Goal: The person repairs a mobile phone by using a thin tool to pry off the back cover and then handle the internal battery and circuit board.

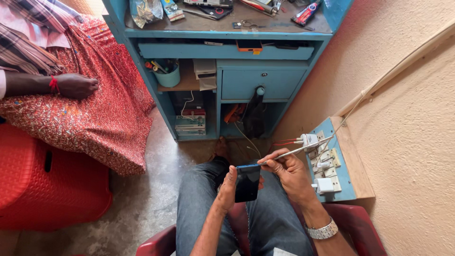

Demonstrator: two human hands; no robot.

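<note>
My left hand [227,188] grips a dark smartphone [247,182] upright over my lap, its black screen facing me and a blue edge on top. My right hand [290,173] pinches a thin metal tool [303,149], like tweezers or a pick, held slantwise. The tool's tip touches the phone's top right edge. Both hands rest above my knees in blue jeans [201,199]. I sit on a dark red chair [159,244].
A blue wooden workbench [227,35] with tools, a drawer and shelves stands ahead. On the right wall is a blue board of sockets [327,166] with white plugs. At left another person in a red patterned skirt [95,109] sits on a red plastic seat [52,185].
</note>
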